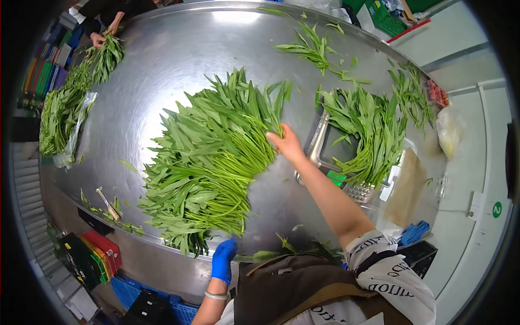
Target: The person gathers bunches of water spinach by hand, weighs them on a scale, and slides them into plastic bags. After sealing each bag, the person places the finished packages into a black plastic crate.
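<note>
A large fanned pile of leafy green water spinach (206, 162) lies on the steel table, leaves to the left and stems to the right. At the pile's upper right, my bare right hand (287, 143) is closed on some stems, thumb toward the pile. My left hand (223, 260), in a blue glove, is at the table's near edge just below the pile. Its fingers are turned away from me, so their closure is hidden. A smaller bunch of water spinach (371, 127) rests on a scale (319, 135) to the right of my right arm.
Loose sprigs (309, 49) lie at the table's far side. A knife (108, 205) is near the left edge. At the far left, another person's hands (103, 38) hold greens beside a heap (59, 119). Blue gloves (415, 233) and a plastic bag (448, 130) are at right.
</note>
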{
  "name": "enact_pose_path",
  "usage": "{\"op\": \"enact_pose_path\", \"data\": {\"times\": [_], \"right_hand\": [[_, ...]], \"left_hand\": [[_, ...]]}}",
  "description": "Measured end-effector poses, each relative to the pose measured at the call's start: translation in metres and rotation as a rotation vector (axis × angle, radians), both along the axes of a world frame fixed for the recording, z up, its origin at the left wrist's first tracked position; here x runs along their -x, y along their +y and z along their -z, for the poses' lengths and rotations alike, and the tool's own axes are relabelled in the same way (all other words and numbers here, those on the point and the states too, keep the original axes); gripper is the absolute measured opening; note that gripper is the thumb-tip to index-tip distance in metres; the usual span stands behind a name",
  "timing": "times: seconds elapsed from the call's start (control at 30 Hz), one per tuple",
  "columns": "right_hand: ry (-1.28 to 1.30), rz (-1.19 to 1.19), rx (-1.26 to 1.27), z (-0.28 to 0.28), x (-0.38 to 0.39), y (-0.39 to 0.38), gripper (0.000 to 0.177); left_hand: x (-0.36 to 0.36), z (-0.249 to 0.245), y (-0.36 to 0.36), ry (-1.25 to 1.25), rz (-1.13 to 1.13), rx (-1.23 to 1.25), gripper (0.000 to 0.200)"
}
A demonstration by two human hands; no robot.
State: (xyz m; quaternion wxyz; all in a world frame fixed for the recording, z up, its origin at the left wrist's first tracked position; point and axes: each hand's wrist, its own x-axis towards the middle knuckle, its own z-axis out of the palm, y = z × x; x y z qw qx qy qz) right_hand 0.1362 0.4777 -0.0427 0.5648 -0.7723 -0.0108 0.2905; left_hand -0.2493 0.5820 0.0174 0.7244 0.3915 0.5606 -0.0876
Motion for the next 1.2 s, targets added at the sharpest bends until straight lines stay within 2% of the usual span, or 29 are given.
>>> {"op": "enact_pose_path", "data": {"times": [0.03, 0.13, 0.17, 0.23, 0.27, 0.3, 0.4, 0.43, 0.53, 0.57, 0.67, 0.73, 0.8, 0.83, 0.93, 0.97, 1.07, 1.17, 1.2], "right_hand": [[-0.152, -0.048, 0.093, 0.013, 0.003, 0.002, 0.057], [0.055, -0.322, 0.143, 0.029, -0.004, -0.001, 0.046], [0.106, -0.203, 0.037, 0.032, -0.005, -0.001, 0.034], [-0.117, -0.075, 0.027, 0.012, -0.015, -0.005, 0.031], [-0.227, -0.017, 0.026, -0.005, -0.021, -0.008, 0.030], [-0.444, -0.014, 0.097, -0.023, -0.024, -0.012, 0.025], [0.204, 0.089, -0.272, -0.055, -0.028, -0.014, 0.026], [0.167, 0.006, -0.163, -0.047, -0.030, -0.016, 0.026], [0.010, 0.071, -0.100, -0.031, -0.031, -0.017, 0.026], [0.030, 0.116, -0.081, -0.024, -0.028, -0.014, 0.025], [-0.274, -0.114, 0.241, 0.003, -0.011, -0.005, 0.026], [-0.239, -0.216, 0.326, 0.024, -0.009, -0.003, 0.032], [-0.165, -0.375, 0.366, 0.020, -0.010, -0.003, 0.034], [-0.163, -0.381, 0.378, 0.013, -0.011, -0.004, 0.032], [-0.430, -0.184, 0.373, -0.009, -0.015, -0.006, 0.028], [-0.624, -0.140, 0.290, -0.009, -0.017, -0.008, 0.027], [-0.251, -0.143, 0.159, -0.025, -0.017, -0.006, 0.027], [-0.435, -0.310, 0.410, -0.026, -0.008, -0.006, 0.026], [-0.493, -0.302, 0.404, -0.036, -0.007, -0.006, 0.026]], "left_hand": [[-0.007, -0.006, -0.003, -0.027, 0.093, 0.012, 0.027], [-0.049, -0.027, -0.009, -0.156, 0.287, -0.001, 0.029], [-0.065, -0.032, -0.009, -0.201, 0.351, -0.047, 0.028], [-0.096, -0.042, -0.005, -0.272, 0.434, -0.120, 0.026], [-0.113, -0.042, 0.000, -0.326, 0.481, -0.236, 0.025], [-0.130, -0.041, 0.004, -0.378, 0.524, -0.349, 0.024], [-0.186, -0.041, 0.011, -0.504, 0.625, -0.639, 0.025], [-0.205, -0.040, 0.012, -0.550, 0.697, -0.743, 0.024], [-0.259, -0.036, 0.014, -0.662, 0.928, -1.083, 0.022], [-0.274, -0.032, 0.015, -0.684, 1.021, -1.210, 0.021], [-0.309, -0.007, 0.023, -0.777, 1.220, -1.481, 0.024], [-0.316, 0.021, 0.024, -0.784, 1.314, -1.600, 0.025], [-0.315, 0.040, 0.032, -0.701, 1.402, -1.688, 0.025], [-0.312, 0.042, 0.034, -0.686, 1.377, -1.679, 0.029], [-0.300, 0.034, 0.037, -0.694, 1.286, -1.540, 0.034], [-0.298, 0.035, 0.038, -0.689, 1.291, -1.540, 0.037], [-0.297, 0.027, 0.034, -0.779, 1.143, -1.652, 0.036], [-0.300, 0.025, 0.032, -0.734, 1.301, -1.665, 0.038], [-0.300, 0.028, 0.032, -0.678, 1.353, -1.646, 0.038]]}}
